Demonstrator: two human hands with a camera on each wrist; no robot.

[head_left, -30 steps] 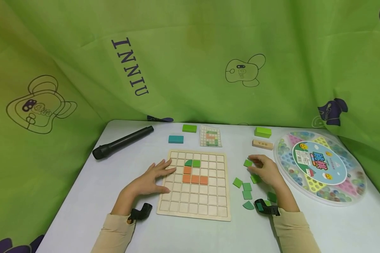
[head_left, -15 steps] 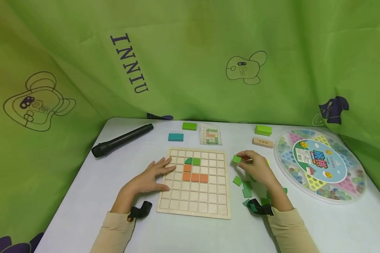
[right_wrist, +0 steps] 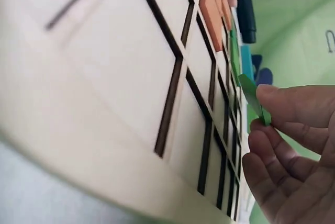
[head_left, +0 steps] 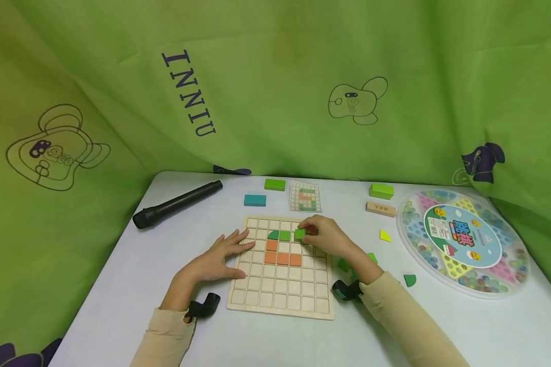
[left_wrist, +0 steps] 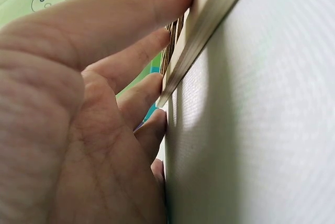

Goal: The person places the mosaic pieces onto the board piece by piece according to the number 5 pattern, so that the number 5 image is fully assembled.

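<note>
My right hand (head_left: 327, 235) pinches a green square tile (head_left: 300, 235) between thumb and fingers, close over the wooden grid board (head_left: 282, 300). In the right wrist view the tile (right_wrist: 252, 97) is tilted, one edge toward the board. Just left of it a green square tile (head_left: 284, 235) and a dark green quarter-round tile (head_left: 273, 235) lie in one row. Below them, orange tiles (head_left: 282, 259) form an L shape. My left hand (head_left: 218, 259) rests at the board's left edge with spread fingers. In the left wrist view its fingertips touch the board's rim (left_wrist: 201, 30).
Loose green tiles lie right of the board, partly under the right forearm, with a dark green quarter-round (head_left: 409, 280) and a yellow piece (head_left: 384, 235). Behind stand a pattern card (head_left: 305, 197), blocks (head_left: 255, 200) and a black microphone (head_left: 179, 205). A round marble game box (head_left: 464, 242) lies right.
My right hand has picked up the green square tile from the loose pieces and carried it left over the board's upper part. My left hand has stayed in place.
</note>
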